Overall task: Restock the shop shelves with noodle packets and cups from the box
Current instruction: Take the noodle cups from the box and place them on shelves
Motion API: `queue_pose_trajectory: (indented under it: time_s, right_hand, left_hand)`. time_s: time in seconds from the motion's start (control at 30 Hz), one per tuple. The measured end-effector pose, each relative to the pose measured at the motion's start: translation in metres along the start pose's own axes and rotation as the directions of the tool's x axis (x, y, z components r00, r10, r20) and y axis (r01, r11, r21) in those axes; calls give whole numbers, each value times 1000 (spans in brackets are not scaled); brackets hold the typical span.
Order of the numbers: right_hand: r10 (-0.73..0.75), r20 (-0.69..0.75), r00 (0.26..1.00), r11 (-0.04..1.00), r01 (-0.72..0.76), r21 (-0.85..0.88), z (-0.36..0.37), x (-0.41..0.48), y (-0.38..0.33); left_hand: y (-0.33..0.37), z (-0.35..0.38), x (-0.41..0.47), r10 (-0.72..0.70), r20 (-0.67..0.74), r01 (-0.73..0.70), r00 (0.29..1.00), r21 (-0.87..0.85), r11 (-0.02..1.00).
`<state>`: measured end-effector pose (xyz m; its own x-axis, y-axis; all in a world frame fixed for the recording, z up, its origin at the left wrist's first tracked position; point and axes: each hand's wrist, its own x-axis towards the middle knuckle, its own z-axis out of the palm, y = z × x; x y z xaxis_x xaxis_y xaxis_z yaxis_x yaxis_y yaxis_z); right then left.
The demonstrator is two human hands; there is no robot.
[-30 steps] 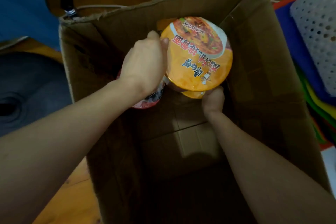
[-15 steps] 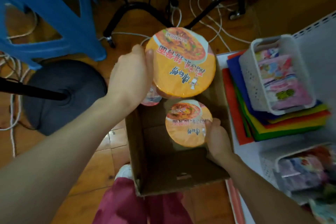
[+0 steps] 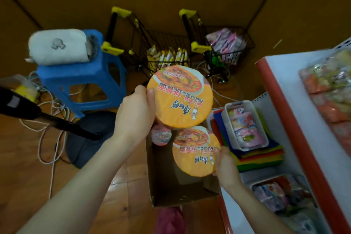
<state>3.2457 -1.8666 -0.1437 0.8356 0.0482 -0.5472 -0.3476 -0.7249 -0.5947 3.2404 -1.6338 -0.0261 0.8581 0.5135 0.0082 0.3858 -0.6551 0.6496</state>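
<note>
My left hand [image 3: 135,114] grips an orange-lidded noodle cup [image 3: 180,97] by its left rim, held high above the cardboard box [image 3: 157,180]. Tucked under that hand is a smaller red-lidded cup [image 3: 161,135]; how it is held is hidden. My right hand [image 3: 225,165] holds a second orange-lidded cup [image 3: 195,152] by its right edge, lower and over the box. The white shelves [image 3: 284,100] with a red edge stand to the right.
A white basket of pink packets [image 3: 245,125] sits on coloured sheets on the lower shelf. Two small black carts [image 3: 167,51] with packets stand behind. A blue stool [image 3: 81,80] with a white bundle, a black stand base and cables lie on the left floor.
Both hands have lifted the cups up out of the box. The view has risen from inside the box to the floor, carts and shelves.
</note>
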Motion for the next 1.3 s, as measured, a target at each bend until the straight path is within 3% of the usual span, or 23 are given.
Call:
queue_pose_trajectory:
  time_s: [0.33,0.47,0.7,0.9,1.07,1.3]
  right_hand:
    - [-216,-180,960,976,215,-26,-70,-160,-78]
    - [-262,-183,948,965,253,-74,-84,-242,-92]
    - [-223,-266,938,964,172,-202,-128,-354,-109]
    - [-287,-378,880,916,136,-378,-180,-413,-116]
    - [-298,-463,835,935,159,-317,-223,-474,-111]
    - [-293,-603,742,906,14,-423,-293,-559,-73]
  left_hand:
    - [60,-144,-65,194,-43,-192,980,36,981]
    - [78,-205,-99,304,-66,-303,950,28,953]
    - [135,-288,-138,467,-68,-469,882,-32,882]
    - [203,-336,-166,582,-79,-587,809,-92,804]
    - [262,-361,-196,644,-37,-641,764,-149,753]
    - [361,-378,-264,736,49,-647,675,-440,623]
